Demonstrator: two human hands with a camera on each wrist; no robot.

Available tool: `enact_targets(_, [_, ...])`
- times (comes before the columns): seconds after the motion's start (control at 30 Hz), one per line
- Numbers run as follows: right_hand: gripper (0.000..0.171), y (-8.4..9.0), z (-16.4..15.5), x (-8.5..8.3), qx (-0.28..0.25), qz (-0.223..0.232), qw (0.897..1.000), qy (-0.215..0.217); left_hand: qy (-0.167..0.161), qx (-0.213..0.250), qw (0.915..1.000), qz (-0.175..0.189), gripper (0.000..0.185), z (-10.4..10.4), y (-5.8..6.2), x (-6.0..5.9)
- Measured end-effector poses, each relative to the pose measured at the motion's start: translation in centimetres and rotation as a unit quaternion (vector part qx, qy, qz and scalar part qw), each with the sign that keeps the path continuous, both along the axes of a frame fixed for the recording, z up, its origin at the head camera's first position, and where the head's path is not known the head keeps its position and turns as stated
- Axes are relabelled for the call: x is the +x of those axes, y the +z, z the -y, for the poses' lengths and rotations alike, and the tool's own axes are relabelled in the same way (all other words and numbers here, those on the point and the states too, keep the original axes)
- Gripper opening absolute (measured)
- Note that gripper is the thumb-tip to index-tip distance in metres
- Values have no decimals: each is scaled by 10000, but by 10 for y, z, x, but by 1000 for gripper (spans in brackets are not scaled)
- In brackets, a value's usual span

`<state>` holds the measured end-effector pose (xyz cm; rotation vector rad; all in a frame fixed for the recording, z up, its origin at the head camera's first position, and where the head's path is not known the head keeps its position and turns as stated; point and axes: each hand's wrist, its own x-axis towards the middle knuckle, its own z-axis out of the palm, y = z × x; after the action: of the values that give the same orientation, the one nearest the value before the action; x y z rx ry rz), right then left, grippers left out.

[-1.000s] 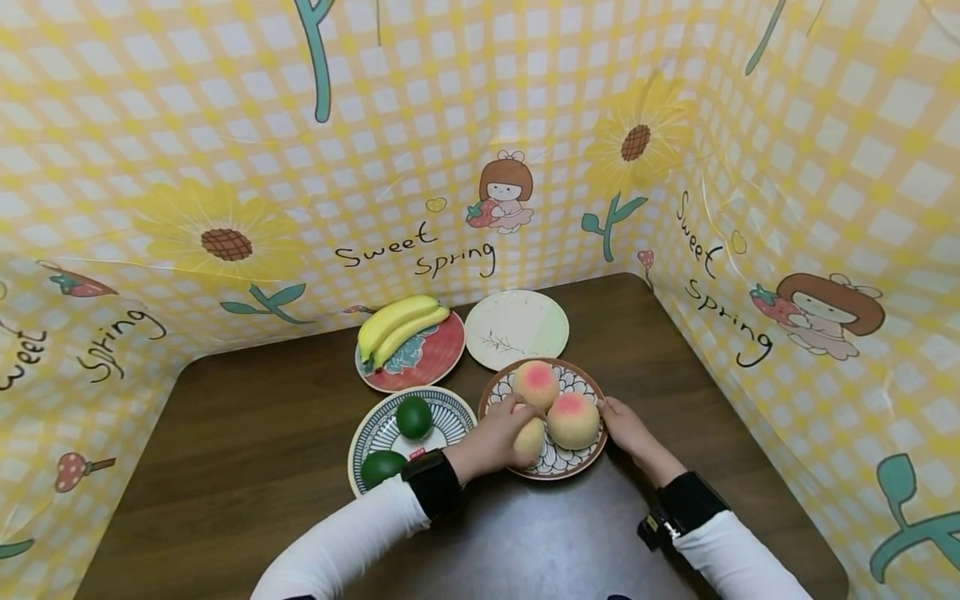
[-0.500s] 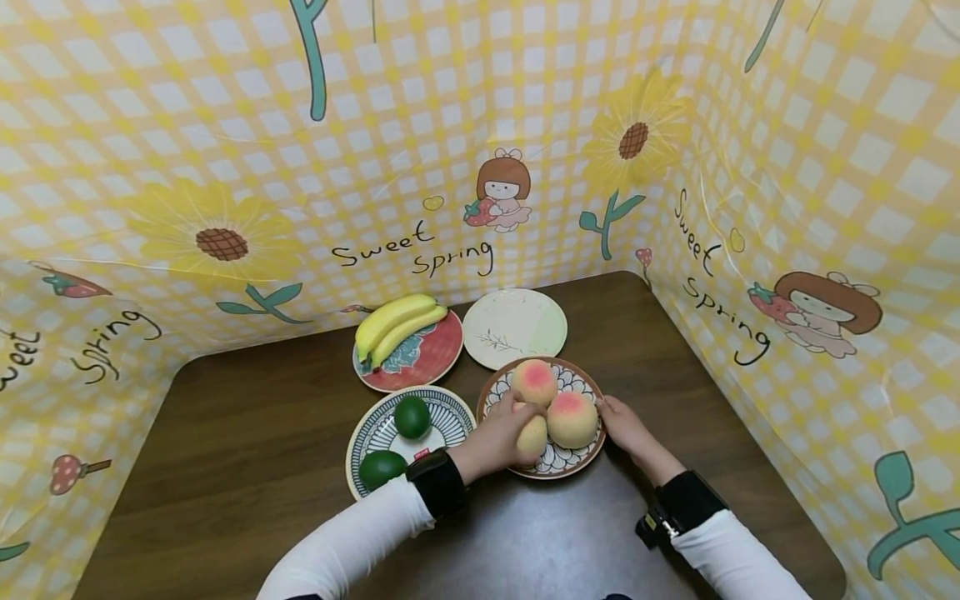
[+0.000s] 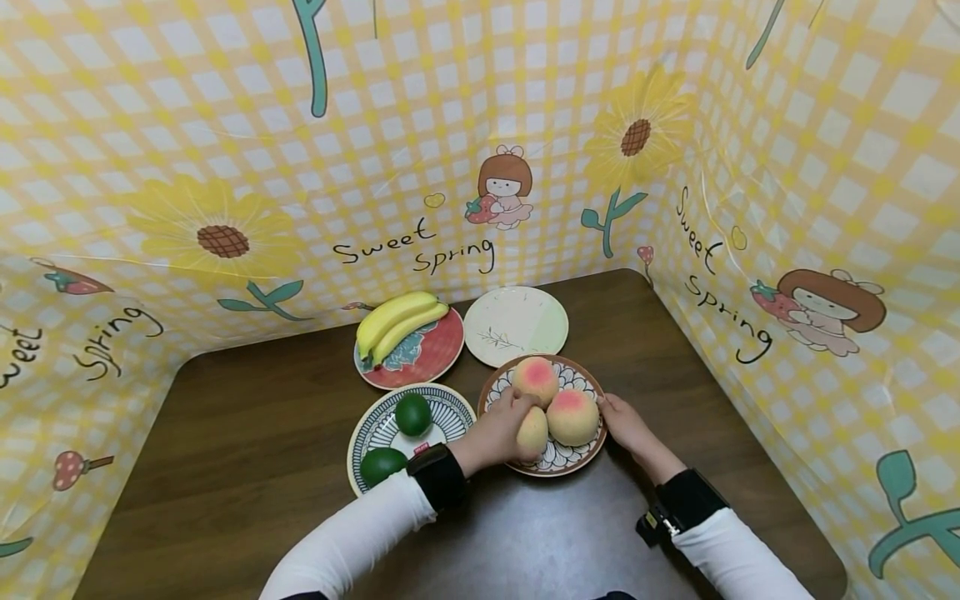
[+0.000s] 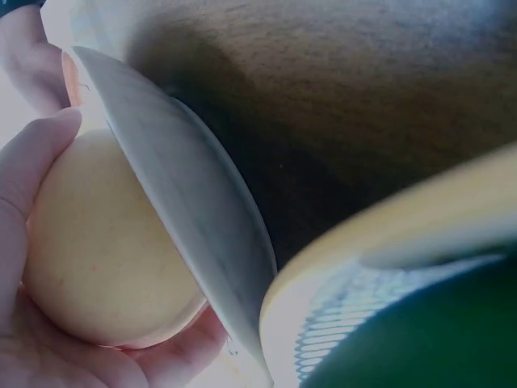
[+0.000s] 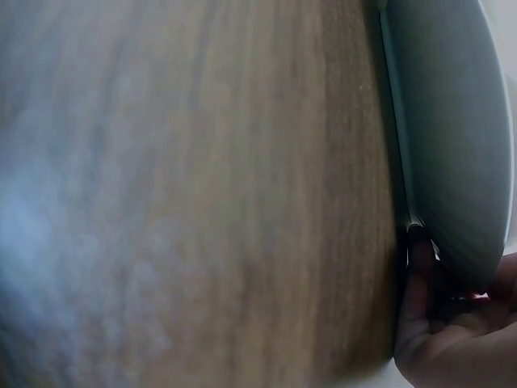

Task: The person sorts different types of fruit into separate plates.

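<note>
The left hand (image 3: pixel 497 433) has tipped the small peach (image 3: pixel 533 432) it grips a little upward on the brown patterned plate (image 3: pixel 592 390), so the fruit now stands taller in its fingers than a second ago. Its wrist has drawn in slightly toward the plate's near rim.

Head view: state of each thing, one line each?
Left hand: grips a peach on the brown-rimmed plate.
Right hand: fingers at that plate's right rim.
Other two peaches: resting on the same plate.
Bananas: lying on the red plate.
Limes: on the striped plate.
White plate: bare.
</note>
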<state>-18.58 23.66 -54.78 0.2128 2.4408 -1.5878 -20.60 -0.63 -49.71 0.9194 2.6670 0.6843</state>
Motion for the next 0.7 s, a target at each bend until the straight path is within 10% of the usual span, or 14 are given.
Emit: enact_targets(0.7, [42, 0, 1, 0, 49, -40, 10000, -58, -132, 178, 9997, -126, 84, 9, 10, -3])
